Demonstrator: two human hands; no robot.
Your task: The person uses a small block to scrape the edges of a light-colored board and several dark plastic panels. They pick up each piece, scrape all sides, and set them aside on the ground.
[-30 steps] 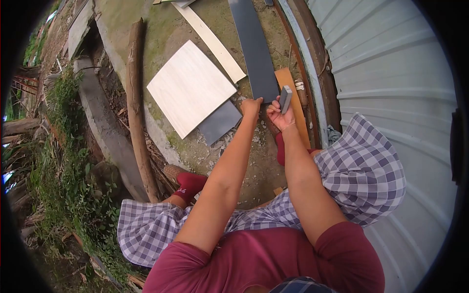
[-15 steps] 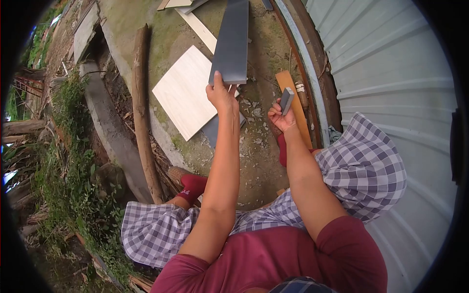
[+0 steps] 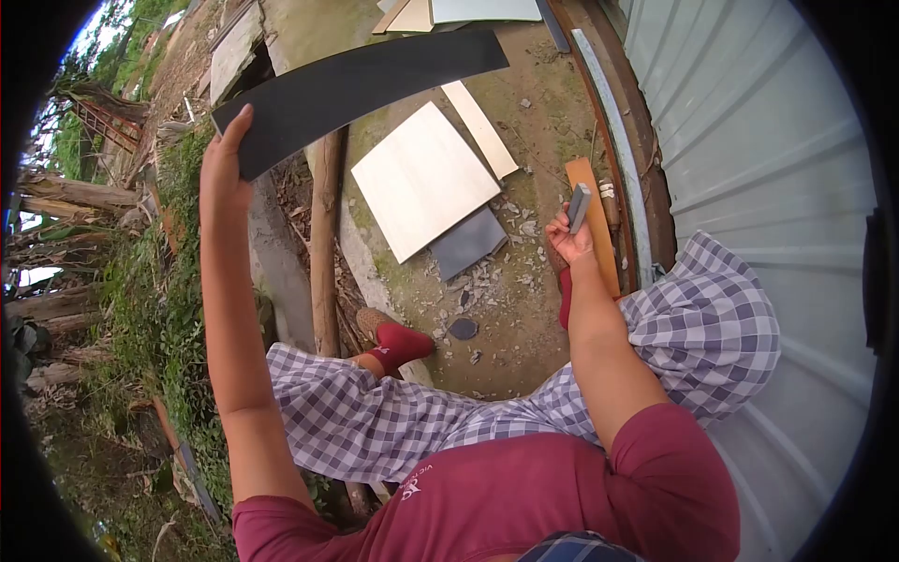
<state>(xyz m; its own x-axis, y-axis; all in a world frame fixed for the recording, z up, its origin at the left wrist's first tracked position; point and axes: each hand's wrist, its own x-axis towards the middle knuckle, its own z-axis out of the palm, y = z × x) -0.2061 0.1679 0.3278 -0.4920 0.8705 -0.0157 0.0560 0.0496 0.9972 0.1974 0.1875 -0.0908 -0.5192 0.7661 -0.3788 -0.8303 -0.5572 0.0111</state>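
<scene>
We note the left hand (image 3: 225, 159) raised high and out to the left, fingers clamped on one end of a long dark grey flat tile strip (image 3: 356, 86); the strip is off the ground, running from the hand up and to the right across the view, over a brown wooden log (image 3: 325, 244). The right hand (image 3: 570, 236) sits lower, near the right knee, closed around a small grey rectangular block (image 3: 580, 206) that stands upright above the fingers. Just behind that hand an orange-brown wooden plank (image 3: 599, 244) lies on the ground beside a corrugated metal wall (image 3: 749, 169). On the mossy concrete ground (image 3: 524, 122) between the hands lie a pale cream square tile (image 3: 423, 180), a narrow cream strip (image 3: 479, 129) touching its far corner, and a dark grey square tile (image 3: 468, 242) partly under its near edge, with small chips scattered near it.
</scene>
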